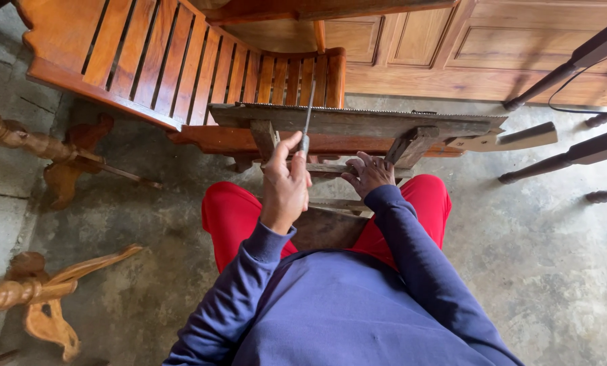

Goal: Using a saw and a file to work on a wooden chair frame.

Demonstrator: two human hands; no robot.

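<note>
Nearest, left hand [284, 186] grips a thin file [307, 116] rising to the saw blade [358, 113]; right hand [368, 173] rests spread just beside.

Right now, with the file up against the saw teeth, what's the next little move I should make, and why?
Probably push the file forward across the teeth of the saw blade in one steady stroke. Your left hand grips its handle end with the tip resting on the toothed edge, the blade sits clamped in the wooden vise, and your right hand rests below it.
</note>
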